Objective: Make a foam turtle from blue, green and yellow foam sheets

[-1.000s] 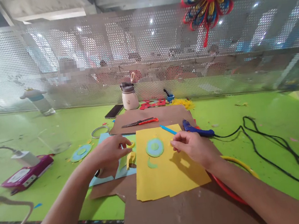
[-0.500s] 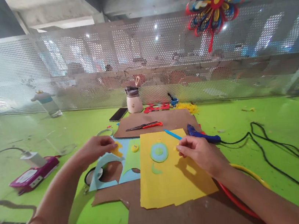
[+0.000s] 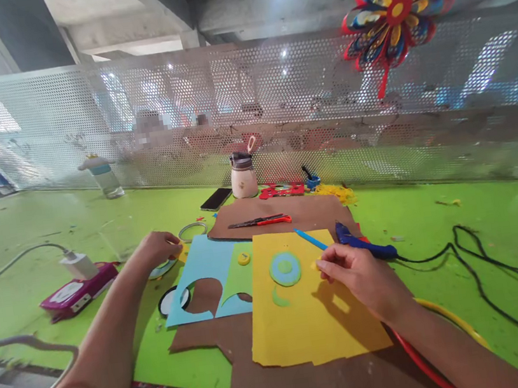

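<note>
My left hand (image 3: 160, 247) reaches out beyond the left edge of a light blue cut-out sheet (image 3: 213, 258), its fingers closed on a yellow paper scrap (image 3: 183, 252). Below it, a round blue-and-green piece (image 3: 163, 268) lies on the table. Over the right side of a yellow paper sheet (image 3: 279, 339), my right hand (image 3: 359, 273) pinches a small yellow paper piece (image 3: 318, 265). On that sheet are a ringed blue-and-green disc (image 3: 285, 268) and a green crescent (image 3: 280, 297). A blue pen (image 3: 310, 239) lies just past my right fingertips.
A blue glue gun (image 3: 362, 243) with a black cord lies right of the sheet. Orange-handled scissors (image 3: 263, 221) rest on brown cardboard (image 3: 228, 216). A purple power strip (image 3: 80, 293), a phone (image 3: 216, 199) and a pale bottle (image 3: 243, 180) stand around. A perforated screen (image 3: 167, 91) closes the back.
My left hand has moved left with the yellow scrap, away from the blue sheet. My right hand keeps its pinch over the yellow sheet. The camera view has shifted slightly left.
</note>
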The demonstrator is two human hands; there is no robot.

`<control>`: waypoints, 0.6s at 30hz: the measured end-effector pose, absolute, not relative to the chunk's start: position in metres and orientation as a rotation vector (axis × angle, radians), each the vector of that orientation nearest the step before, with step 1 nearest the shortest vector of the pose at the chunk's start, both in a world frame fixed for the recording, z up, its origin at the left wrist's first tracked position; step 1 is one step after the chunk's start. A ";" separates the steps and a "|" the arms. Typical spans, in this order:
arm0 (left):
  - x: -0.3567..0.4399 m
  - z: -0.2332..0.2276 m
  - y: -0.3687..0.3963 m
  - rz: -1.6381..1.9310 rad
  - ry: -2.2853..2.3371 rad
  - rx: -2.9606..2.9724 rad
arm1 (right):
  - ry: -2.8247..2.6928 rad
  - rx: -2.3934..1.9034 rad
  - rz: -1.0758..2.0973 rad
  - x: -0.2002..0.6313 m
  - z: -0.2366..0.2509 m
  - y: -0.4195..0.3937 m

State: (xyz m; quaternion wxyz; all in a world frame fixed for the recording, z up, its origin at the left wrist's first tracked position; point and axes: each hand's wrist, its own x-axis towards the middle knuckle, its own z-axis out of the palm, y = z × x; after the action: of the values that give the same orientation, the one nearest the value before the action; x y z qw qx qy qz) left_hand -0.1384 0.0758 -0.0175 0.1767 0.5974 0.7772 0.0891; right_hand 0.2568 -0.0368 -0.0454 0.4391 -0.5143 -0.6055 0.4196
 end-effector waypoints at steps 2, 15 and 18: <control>-0.133 -0.024 0.076 0.238 2.132 1.702 | -1.500 -1.274 1.038 0.258 -0.047 -0.036; -0.130 -0.030 0.079 0.179 2.017 1.724 | -1.493 -1.262 1.024 0.259 -0.049 -0.035; -0.130 -0.034 0.081 0.284 1.995 1.772 | -1.504 -1.258 1.006 0.259 -0.048 -0.035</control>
State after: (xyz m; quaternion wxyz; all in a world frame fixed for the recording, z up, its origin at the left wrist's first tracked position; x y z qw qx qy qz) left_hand -0.1299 0.0807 -0.0342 0.2270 0.6432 0.7240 0.1031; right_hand 0.2592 -0.0348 -0.0477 0.4521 -0.5092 -0.6087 0.4073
